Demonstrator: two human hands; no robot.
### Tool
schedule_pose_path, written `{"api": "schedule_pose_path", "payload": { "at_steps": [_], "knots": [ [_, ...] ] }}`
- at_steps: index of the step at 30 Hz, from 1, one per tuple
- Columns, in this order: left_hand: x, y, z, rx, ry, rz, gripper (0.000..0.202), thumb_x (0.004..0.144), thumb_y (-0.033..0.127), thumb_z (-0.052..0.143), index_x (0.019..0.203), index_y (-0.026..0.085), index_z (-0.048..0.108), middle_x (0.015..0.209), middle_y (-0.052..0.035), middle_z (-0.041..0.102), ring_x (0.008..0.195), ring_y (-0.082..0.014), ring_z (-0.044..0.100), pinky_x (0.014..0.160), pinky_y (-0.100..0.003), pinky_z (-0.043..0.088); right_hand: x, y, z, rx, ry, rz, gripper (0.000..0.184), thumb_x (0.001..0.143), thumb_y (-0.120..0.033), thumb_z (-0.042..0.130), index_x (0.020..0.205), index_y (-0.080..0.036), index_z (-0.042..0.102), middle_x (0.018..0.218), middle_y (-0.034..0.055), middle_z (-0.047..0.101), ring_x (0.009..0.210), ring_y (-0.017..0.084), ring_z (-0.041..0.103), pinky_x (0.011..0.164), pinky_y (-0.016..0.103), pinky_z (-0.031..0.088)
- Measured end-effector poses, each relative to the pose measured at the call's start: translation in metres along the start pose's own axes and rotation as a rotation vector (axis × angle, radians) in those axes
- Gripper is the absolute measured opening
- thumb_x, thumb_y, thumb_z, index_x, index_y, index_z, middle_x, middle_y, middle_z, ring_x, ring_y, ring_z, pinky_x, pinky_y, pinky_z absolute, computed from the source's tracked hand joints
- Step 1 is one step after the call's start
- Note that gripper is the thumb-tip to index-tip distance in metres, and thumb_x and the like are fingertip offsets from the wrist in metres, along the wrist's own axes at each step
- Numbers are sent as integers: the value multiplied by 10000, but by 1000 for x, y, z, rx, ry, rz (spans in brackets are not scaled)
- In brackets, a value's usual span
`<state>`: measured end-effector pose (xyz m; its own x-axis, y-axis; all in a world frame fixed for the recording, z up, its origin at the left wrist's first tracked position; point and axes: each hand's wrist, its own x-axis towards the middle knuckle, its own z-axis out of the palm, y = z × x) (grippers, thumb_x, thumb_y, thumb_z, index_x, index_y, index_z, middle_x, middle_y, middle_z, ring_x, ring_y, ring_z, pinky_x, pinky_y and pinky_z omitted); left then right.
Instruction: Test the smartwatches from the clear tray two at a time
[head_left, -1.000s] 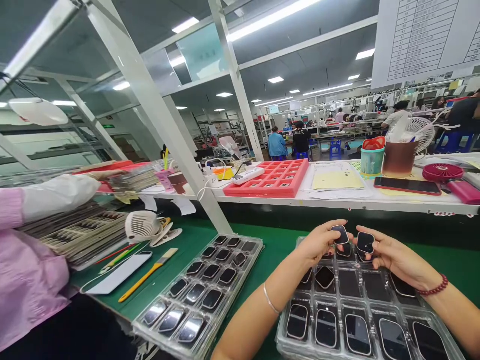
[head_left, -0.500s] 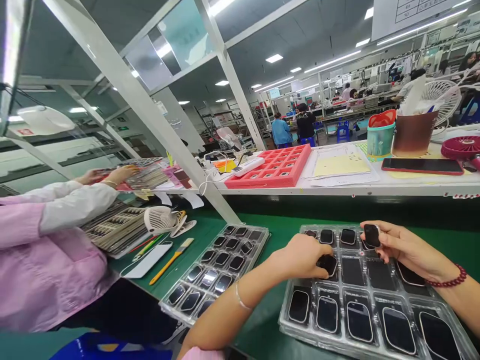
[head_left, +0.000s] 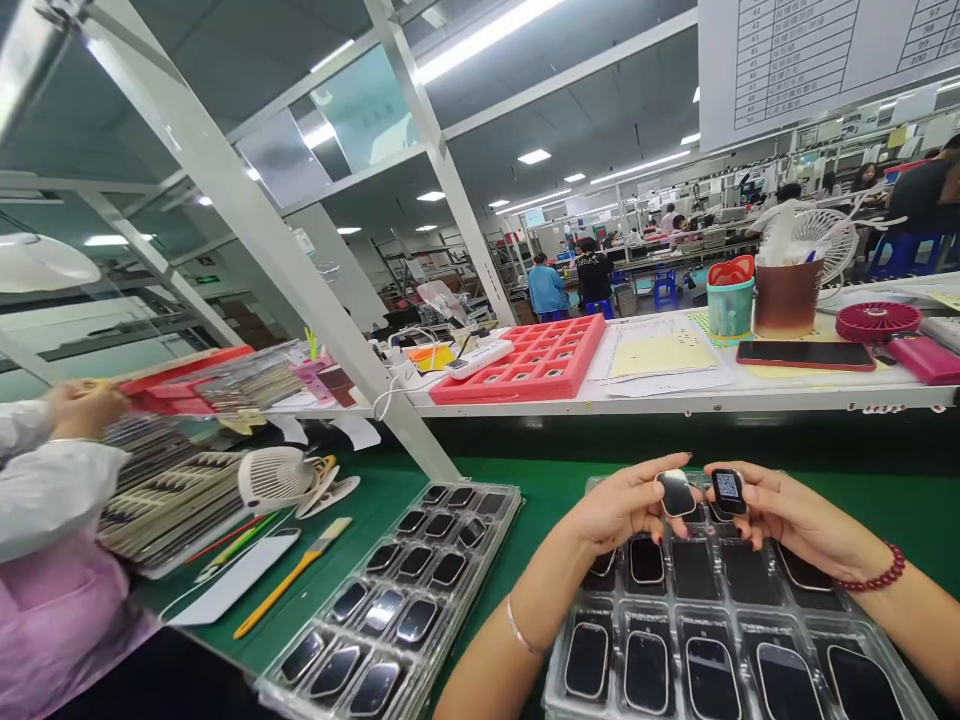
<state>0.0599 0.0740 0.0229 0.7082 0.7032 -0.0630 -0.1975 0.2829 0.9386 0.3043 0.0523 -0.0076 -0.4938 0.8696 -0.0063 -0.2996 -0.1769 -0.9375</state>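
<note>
QR-code watch (head_left: 729,491) pinched in R hand (head_left: 799,522), dark-screen watch (head_left: 676,493) in L hand (head_left: 619,508), both grips clenched

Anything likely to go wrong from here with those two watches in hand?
The smartwatch body in the left hand and the QR-screen watch in the right hand are close together, so they might knock and scratch. Either could slip onto the watches in the clear plastic tray below.
</note>
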Motion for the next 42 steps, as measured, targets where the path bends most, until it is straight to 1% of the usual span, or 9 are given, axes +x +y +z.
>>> {"api": "schedule_pose_path", "payload": {
  "at_steps": [4, 9, 13, 17, 20, 25, 29, 35, 42],
  "knots": [
    [-7, -1, -4, -15, 67, 69, 623, 747, 336, 745, 1317, 207, 529, 1137, -130, 656, 691, -156, 698, 493, -192, 456, 1, 1, 2, -28, -36, -26, 455, 829, -401, 712, 1233, -222, 603, 848, 32, 657, 621, 111, 602, 566, 226, 540],
    [-5, -4, -5, 64, 98, 96, 637, 702, 375, 782, 1261, 186, 541, 986, -84, 683, 570, -123, 677, 470, -181, 452, -1, -1, 8, -42, -31, -41, 465, 801, -423, 731, 1202, -209, 631, 813, 30, 641, 643, 134, 601, 555, 238, 525],
    [-4, -6, -5, 98, 103, 86, 564, 693, 397, 784, 1167, 168, 583, 992, -89, 671, 611, -145, 693, 486, -187, 475, -1, -1, 8, -62, -10, -14, 499, 810, -440, 713, 1238, -202, 617, 807, 43, 653, 666, 153, 619, 588, 264, 543],
    [-4, -5, -3, 100, 147, 64, 536, 724, 372, 753, 1195, 167, 599, 1018, -96, 656, 744, -165, 691, 539, -202, 490, 0, 2, 7, -76, 46, -25, 447, 868, -402, 653, 1275, -230, 587, 1010, 89, 665, 803, 189, 651, 657, 297, 571],
    [-3, -4, -1, 179, 181, 55, 536, 732, 246, 713, 1242, 164, 571, 929, -70, 660, 782, -168, 673, 559, -209, 471, 1, 5, 6, -154, 64, -45, 394, 904, -364, 606, 1281, -260, 563, 1178, 92, 620, 852, 187, 644, 694, 303, 570],
    [-2, -4, 3, 301, 240, 40, 461, 696, 94, 615, 1152, 151, 584, 952, -67, 671, 758, -146, 663, 542, -196, 417, 1, 5, 11, -324, 36, -95, 330, 901, -284, 588, 1227, -247, 548, 1057, 61, 645, 787, 165, 628, 649, 283, 549],
    [-3, -5, 4, 371, 252, 55, 387, 733, 165, 620, 1119, 142, 601, 925, -67, 683, 715, -135, 656, 528, -195, 398, 0, 4, 14, -385, 22, -106, 314, 896, -287, 578, 1203, -239, 531, 1090, 72, 644, 761, 160, 623, 628, 287, 535],
    [-5, -2, 10, 320, 277, 71, 237, 739, 253, 650, 940, 128, 644, 790, -56, 698, 563, -97, 590, 521, -208, 392, 0, 5, 12, -471, 49, -96, 290, 918, -407, 531, 1107, -194, 588, 936, 47, 651, 600, 113, 577, 571, 269, 496],
    [-6, 3, 18, 300, 276, 89, 231, 729, 259, 652, 915, 121, 642, 768, -55, 673, 662, -132, 603, 595, -244, 464, 0, 2, 16, -484, 66, -81, 319, 899, -430, 555, 1090, -176, 590, 909, 50, 651, 577, 107, 562, 562, 270, 479]
  ]
}}
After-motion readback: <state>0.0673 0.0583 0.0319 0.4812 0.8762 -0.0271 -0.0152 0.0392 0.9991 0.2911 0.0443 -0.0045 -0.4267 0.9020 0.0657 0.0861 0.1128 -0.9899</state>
